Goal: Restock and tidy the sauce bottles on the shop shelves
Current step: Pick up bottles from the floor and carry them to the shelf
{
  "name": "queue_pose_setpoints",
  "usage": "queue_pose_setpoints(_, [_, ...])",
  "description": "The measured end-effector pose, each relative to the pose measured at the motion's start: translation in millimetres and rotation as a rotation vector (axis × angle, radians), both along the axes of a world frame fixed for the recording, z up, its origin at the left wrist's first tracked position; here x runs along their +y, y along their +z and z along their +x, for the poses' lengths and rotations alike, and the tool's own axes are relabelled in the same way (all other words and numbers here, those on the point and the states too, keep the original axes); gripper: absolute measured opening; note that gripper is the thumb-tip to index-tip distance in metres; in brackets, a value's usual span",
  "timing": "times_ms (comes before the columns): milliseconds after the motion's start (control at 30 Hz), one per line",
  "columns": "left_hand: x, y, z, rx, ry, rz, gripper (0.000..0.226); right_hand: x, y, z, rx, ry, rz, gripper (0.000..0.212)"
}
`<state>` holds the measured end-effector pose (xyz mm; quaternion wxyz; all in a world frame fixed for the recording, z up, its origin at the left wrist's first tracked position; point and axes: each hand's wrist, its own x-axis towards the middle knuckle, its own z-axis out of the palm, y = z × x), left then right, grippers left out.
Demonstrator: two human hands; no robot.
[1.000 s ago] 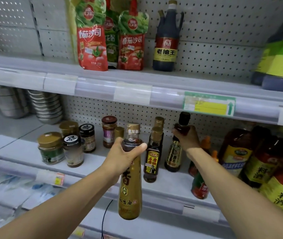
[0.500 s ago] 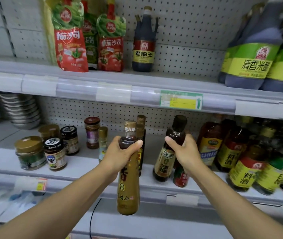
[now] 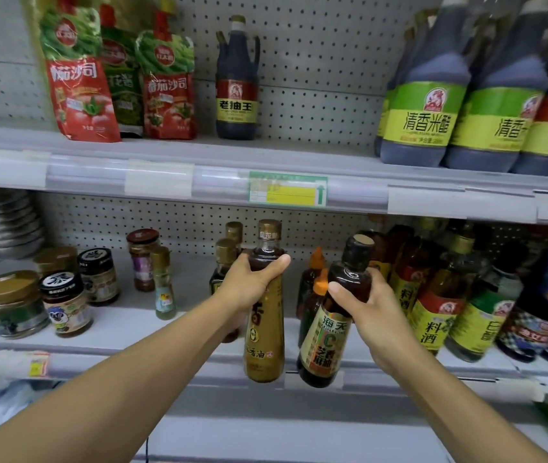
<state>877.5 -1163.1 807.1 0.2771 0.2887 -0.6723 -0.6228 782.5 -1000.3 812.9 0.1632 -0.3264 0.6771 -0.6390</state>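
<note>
Sauce bottles, a gold-labelled one [image 3: 263, 315] gripped at its shoulder by the left hand [image 3: 249, 284] and a dark one [image 3: 334, 315] by the right hand [image 3: 371, 309], hung mid-frame before the lower shelf [image 3: 125, 324], probably glass, heavy, slippery.

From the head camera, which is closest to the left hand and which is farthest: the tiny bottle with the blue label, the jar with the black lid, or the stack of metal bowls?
Measured from the left hand:
1. Tiny bottle, just to its left on the same shelf.
2. Jar with the black lid, farther left near the shelf's front edge.
3. Stack of metal bowls, far left and set back.
</note>
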Motion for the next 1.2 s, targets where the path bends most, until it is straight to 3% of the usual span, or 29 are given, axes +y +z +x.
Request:
queue_pose_setpoints(367, [-15, -13, -51, 0.039, 0.14, 0.134, 0.056, 26, -4, -18, -0.053, 0.021, -0.031, 0.038])
queue_pose_setpoints(800, [-23, -20, -64, 0.082, 0.185, 0.102, 0.055, 14, -6, -24, -0.083, 0.044, -0.018, 0.031])
queue_pose_setpoints(1033, [-8, -66, -40, -0.185, 0.079, 0.149, 0.066, 9, -2, -24, -0.099, 0.072, -0.043, 0.024])
queue_pose_setpoints(1200, [-1, -108, -41, -0.318, 0.233, -0.01, 0.056, 5, 2, -22, -0.112, 0.078, -0.059, 0.025])
